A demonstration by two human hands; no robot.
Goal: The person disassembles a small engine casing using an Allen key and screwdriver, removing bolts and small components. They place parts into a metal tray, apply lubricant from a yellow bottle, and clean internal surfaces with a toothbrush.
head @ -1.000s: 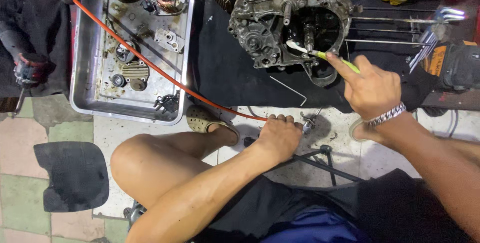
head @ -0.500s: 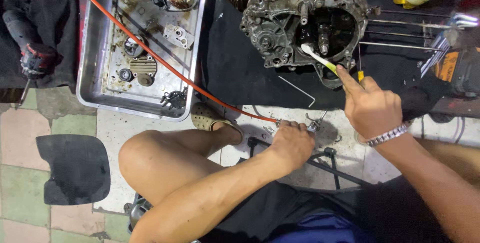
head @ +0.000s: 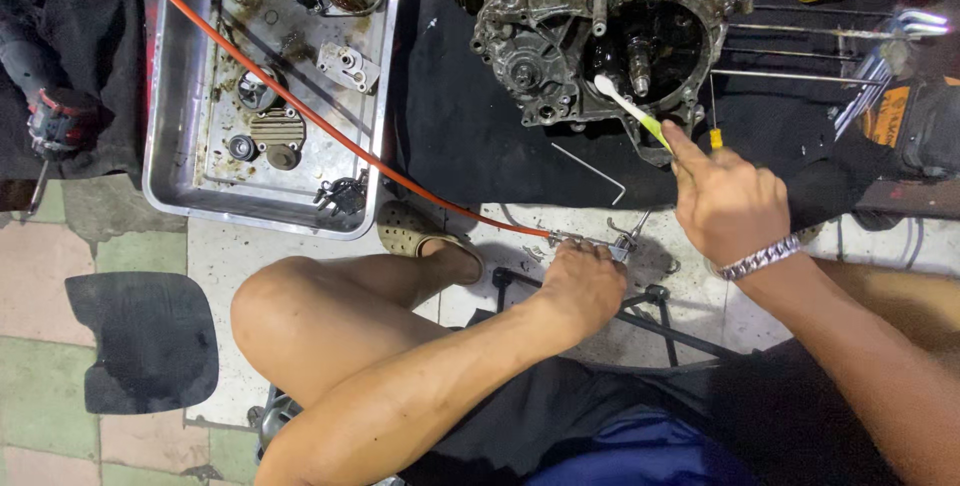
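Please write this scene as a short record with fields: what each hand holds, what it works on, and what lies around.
Right hand: right hand holds a toothbrush with a white head and green handle, bristle end at the engine case opening
Left hand: left hand rests on a metal air nozzle at the end of an orange hose
Work surface: black mat on the floor
Left side: metal tray with small engine parts
Near the mat edge: a bent hex key
Right wrist: metal bracelet
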